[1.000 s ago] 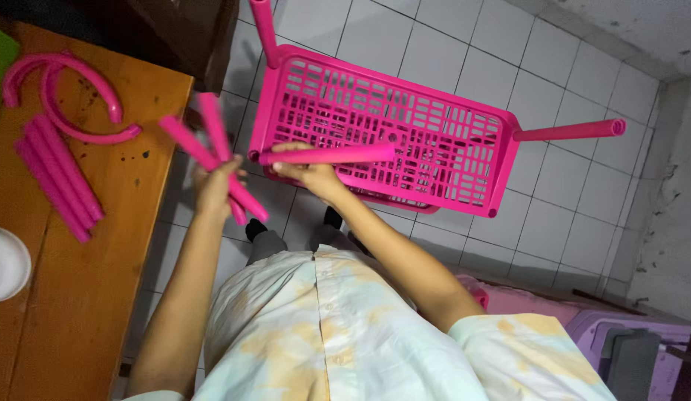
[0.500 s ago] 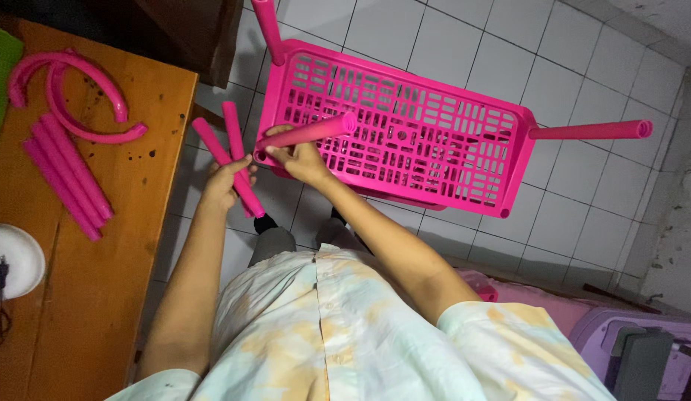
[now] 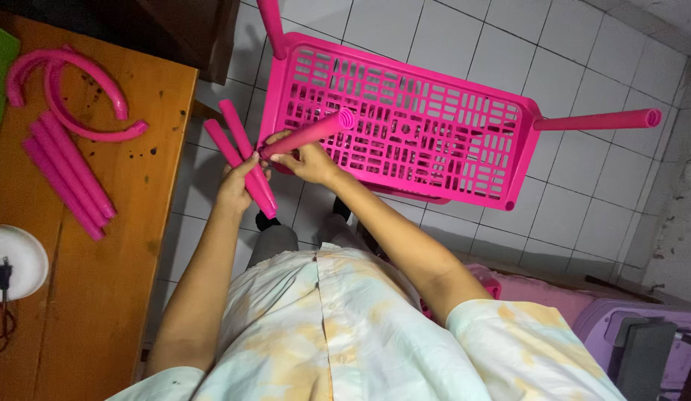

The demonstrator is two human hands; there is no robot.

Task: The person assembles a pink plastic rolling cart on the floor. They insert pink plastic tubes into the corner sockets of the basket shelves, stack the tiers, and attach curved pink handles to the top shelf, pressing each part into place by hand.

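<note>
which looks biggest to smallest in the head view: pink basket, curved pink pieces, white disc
1. pink basket, by far the largest.
2. curved pink pieces on the table.
3. white disc, partly cut off at the frame edge, so its rank is less sure.

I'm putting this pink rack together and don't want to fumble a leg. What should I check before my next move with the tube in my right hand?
1. Right hand grips the pink plastic tube: ok.
2. Left hand holds the two spare pink tubes firmly: ok.
3. Perforated pink plastic shelf tray steady on the tiled floor: cannot tell.
4. Two legs already fitted at the tray's corners: ok.
5. Free corner socket visible: cannot tell.
6. Remaining pink tubes and curved pink pieces lie on the wooden table: ok.
</note>
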